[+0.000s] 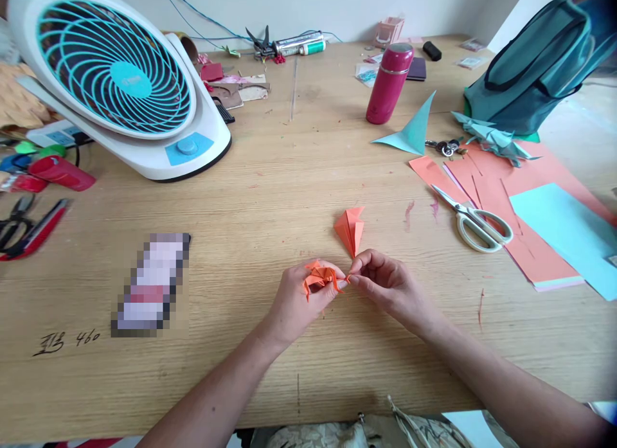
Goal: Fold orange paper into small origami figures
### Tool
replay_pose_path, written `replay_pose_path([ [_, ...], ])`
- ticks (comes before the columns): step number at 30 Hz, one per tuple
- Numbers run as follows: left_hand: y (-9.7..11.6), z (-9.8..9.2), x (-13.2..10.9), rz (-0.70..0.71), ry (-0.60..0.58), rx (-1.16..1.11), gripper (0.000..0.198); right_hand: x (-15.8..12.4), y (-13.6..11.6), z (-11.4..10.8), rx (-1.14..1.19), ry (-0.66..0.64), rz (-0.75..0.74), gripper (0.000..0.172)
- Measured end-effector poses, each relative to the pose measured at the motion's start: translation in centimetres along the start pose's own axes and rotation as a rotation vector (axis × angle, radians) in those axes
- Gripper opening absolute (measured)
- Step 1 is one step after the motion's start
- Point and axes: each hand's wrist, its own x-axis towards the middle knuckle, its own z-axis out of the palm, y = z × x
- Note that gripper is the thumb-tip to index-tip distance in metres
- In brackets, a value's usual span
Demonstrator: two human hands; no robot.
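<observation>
With the left hand, clasps a small folded orange paper piece, fingers curled close around it and thumb pressed on top. With the right hand, pinches one tip of that same piece between thumb and forefinger, the other fingers bent in narrow; meets the left hand fingertip to fingertip just above the wooden table, near its front edge. Just beyond the right hand's knuckles, apart from both hands: a second orange folded shape, pointed at the bottom, lying on the bare wood. Farther to the right: white-handled scissors resting on a stack of orange sheets, with a light blue sheet overlapping the stack's right side. Behind those: a folded teal paper triangle, a bunch of keys, a teal origami figure and a teal bag. Upright near the triangle: a magenta flask. At the far left: a white desk fan with a teal grille, tilted back. Along the left edge: a red-handled tool and a red tube-like thing. Left of the hands, well apart: a blurred patch and some handwriting on the wood.
</observation>
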Motion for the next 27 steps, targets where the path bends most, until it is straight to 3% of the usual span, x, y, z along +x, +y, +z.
replay_pose_path([
  [4,0.2,0.2,0.1,-0.259,-0.065,-0.281,0.02,-0.3,-0.5,0.1,-0.106,-0.058,-0.087,0.021],
  [7,0.3,0.2,-0.1,-0.313,-0.084,-0.378,0.027,-0.4,-0.9,0.6,-0.166,-0.103,-0.097,0.013],
  [12,0.6,0.4,-0.2,-0.367,-0.08,-0.47,0.03,-0.4,-0.9,1.1,-0.059,-0.096,-0.092,0.013],
  [17,0.6,0.4,-0.1,-0.356,-0.062,-0.443,0.028,-0.3,-0.4,1.0,-0.082,-0.054,-0.093,0.012],
  [23,0.3,0.5,-0.2,-0.326,-0.056,-0.364,0.027,-0.5,-0.5,1.1,-0.272,0.036,-0.099,0.009],
  [27,0.3,0.5,-0.2,-0.25,-0.053,-0.294,0.022,-0.6,-0.4,1.2,-0.265,0.084,-0.153,0.011],
])
